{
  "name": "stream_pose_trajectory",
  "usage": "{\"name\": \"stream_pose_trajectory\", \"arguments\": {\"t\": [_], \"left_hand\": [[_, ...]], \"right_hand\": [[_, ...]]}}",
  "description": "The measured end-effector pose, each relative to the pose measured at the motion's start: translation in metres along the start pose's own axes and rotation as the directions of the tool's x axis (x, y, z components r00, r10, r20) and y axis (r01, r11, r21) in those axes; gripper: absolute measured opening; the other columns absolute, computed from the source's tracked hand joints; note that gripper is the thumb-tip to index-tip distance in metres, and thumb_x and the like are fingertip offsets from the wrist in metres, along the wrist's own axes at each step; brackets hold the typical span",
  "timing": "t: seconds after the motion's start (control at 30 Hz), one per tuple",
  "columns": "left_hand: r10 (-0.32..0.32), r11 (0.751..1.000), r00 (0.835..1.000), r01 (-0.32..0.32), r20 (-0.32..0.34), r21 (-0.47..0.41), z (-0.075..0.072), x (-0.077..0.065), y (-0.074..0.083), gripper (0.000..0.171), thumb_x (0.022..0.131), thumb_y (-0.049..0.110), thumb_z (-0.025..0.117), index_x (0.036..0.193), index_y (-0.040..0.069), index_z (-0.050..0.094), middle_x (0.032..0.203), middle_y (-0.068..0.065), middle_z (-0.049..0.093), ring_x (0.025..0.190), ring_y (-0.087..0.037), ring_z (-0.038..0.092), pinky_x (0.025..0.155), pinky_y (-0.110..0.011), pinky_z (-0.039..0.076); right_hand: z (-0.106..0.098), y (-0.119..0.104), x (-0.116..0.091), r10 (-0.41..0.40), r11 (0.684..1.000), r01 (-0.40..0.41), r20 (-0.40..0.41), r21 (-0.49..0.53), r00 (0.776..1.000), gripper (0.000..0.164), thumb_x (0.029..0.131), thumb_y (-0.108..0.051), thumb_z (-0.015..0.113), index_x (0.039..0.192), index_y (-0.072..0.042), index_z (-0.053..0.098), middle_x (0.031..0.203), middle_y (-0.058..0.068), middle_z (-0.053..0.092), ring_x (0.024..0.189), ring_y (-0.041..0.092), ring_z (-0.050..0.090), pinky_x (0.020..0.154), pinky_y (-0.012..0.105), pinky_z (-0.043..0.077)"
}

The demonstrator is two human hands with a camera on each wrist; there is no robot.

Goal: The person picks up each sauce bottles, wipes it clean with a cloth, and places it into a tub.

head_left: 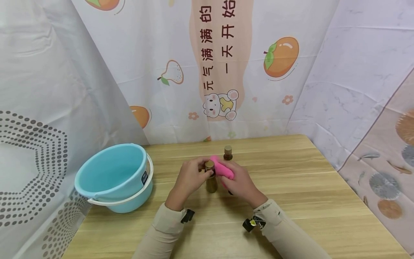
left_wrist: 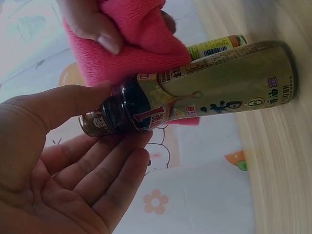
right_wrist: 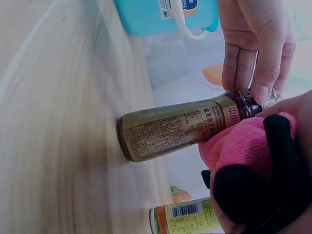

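Observation:
A sesame oil bottle [head_left: 211,185] with a gold cap and a gold-green label is near the middle of the table. My left hand [head_left: 191,176] pinches it at the neck, just under the cap, between thumb and fingers. In my right hand [head_left: 240,181] is a bunched pink cloth [left_wrist: 131,48], which lies against the upper side of the bottle. Whether the bottle's base touches the table, I cannot tell. Just behind my right hand stands a second bottle [head_left: 228,153] with a light cap; its yellow label [right_wrist: 190,212] shows in the right wrist view.
Light blue buckets [head_left: 129,207], seemingly nested, with a white handle [head_left: 106,203], stand at the table's left side. A printed curtain [head_left: 155,43] hangs behind the wooden table [head_left: 310,187]. Bare tabletop extends to the right of my hands.

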State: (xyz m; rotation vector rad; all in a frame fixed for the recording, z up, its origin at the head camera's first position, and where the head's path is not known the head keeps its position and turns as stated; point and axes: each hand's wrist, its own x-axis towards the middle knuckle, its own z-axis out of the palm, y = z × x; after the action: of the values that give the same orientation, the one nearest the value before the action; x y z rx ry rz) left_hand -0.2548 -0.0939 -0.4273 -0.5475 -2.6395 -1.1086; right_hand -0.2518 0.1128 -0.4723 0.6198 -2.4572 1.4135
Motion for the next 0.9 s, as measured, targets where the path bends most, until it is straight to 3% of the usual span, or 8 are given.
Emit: {"name": "stream_pose_trajectory", "arguments": {"t": [0.4,0.6,0.9], "left_hand": [[0.0,1.0,1.0,-0.001,0.006,0.005,0.0,-0.001,0.002,0.041,0.089,0.011,0.082,0.129,0.01,0.073,0.121,-0.01,0.074,0.103,-0.023,0.076,0.085,-0.037,0.063],[-0.013,0.998,1.0,0.013,0.003,0.062,-0.001,-0.002,0.003,0.044,0.088,0.015,0.083,0.131,0.014,0.073,0.127,-0.008,0.071,0.103,-0.022,0.073,0.085,-0.039,0.062],[-0.046,0.989,0.998,0.05,-0.034,0.14,0.001,-0.002,0.004,0.055,0.086,0.036,0.086,0.133,0.013,0.067,0.115,-0.004,0.071,0.101,-0.02,0.072,0.082,-0.041,0.059]], "right_hand": [[0.002,0.006,0.0,0.067,0.998,-0.067,0.071,-0.007,0.995,0.053,0.092,-0.012,0.074,0.143,-0.023,0.064,0.12,0.003,0.071,0.083,0.015,0.062,0.064,0.028,0.055],[0.005,0.014,-0.002,0.117,0.992,-0.11,0.148,-0.055,0.982,0.051,0.093,-0.013,0.073,0.142,-0.026,0.065,0.093,0.0,0.071,0.067,0.011,0.061,0.055,0.028,0.053],[0.008,0.022,-0.002,0.156,0.986,-0.14,0.185,-0.095,0.97,0.049,0.095,-0.02,0.074,0.142,-0.031,0.064,0.087,-0.003,0.068,0.066,0.011,0.062,0.056,0.031,0.054]]}}
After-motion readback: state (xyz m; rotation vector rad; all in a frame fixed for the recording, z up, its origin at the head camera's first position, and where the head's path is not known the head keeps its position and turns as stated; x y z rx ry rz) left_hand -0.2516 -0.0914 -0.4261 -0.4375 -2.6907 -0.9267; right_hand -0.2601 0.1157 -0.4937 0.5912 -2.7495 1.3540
